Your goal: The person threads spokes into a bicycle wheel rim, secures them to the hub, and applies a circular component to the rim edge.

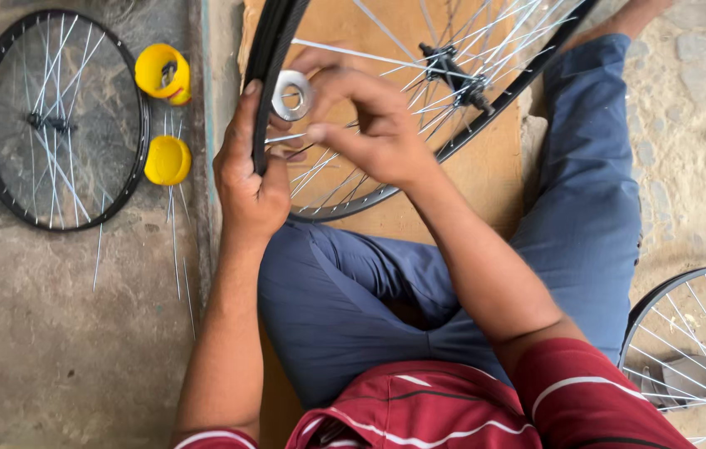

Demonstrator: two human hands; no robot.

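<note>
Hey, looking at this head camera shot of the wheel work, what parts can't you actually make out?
- Wheel in hand: its upper part is cut off by the top edge.
- Right hand fingertips: blurred, so their grip on the round silver tool is unclear.
- Left hand: its palm side is hidden behind the rim.
- Wheel at lower right: cut by the right and bottom edges.
- Yellow container: contents too small to tell.
</note>
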